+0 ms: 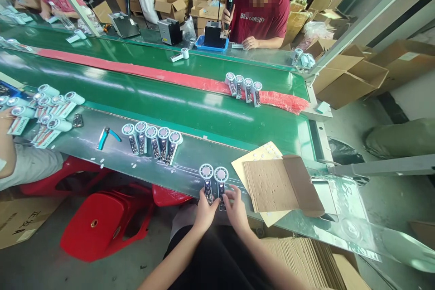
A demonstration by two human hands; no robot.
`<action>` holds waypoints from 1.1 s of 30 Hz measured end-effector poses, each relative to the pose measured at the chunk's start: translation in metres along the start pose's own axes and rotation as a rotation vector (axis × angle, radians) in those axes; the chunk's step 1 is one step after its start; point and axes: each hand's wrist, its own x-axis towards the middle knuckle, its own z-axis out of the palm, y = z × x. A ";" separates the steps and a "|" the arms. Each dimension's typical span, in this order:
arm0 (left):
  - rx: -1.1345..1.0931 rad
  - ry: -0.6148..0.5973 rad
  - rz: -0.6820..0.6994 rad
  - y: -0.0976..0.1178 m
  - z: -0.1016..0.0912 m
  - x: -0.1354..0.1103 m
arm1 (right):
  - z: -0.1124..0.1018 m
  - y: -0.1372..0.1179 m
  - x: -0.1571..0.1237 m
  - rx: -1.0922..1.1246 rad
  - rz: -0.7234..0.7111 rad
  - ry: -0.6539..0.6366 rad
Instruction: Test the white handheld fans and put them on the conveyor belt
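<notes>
Two small handheld fan units lie side by side at the near edge of the bench. My left hand pinches the lower end of the left fan unit. My right hand has its fingers curled on the lower end of the right fan unit. Each unit has a round white head with a pink centre and a dark circuit strip as its handle. Just right of my hands lies a stack of cardboard sheets with small white pads on it.
A row of several fan units and blue pliers lie to the left. More units sit on the green conveyor. A person in a red shirt works opposite. Red stools stand below.
</notes>
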 end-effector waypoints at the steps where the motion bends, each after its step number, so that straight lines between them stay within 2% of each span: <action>1: -0.001 -0.007 0.004 0.000 -0.001 0.000 | 0.005 0.000 -0.007 0.061 0.089 0.016; 6: -0.030 -0.040 -0.002 -0.001 -0.008 0.001 | 0.025 -0.007 -0.023 0.320 0.432 -0.043; 11: -0.101 -0.091 -0.030 0.004 -0.013 -0.002 | 0.029 -0.018 -0.020 0.471 0.592 -0.006; 16: -0.227 -0.152 -0.095 0.014 -0.018 -0.007 | 0.029 -0.030 -0.014 0.572 0.641 0.034; 22: -0.377 -0.228 -0.175 0.018 -0.023 -0.005 | 0.031 -0.045 -0.007 0.797 0.625 -0.088; 27: -0.404 -0.216 -0.193 0.018 -0.025 -0.003 | 0.028 -0.042 -0.009 0.952 0.665 -0.182; 33: -0.380 -0.218 -0.211 0.018 -0.030 -0.002 | 0.022 -0.038 -0.015 1.006 0.678 -0.184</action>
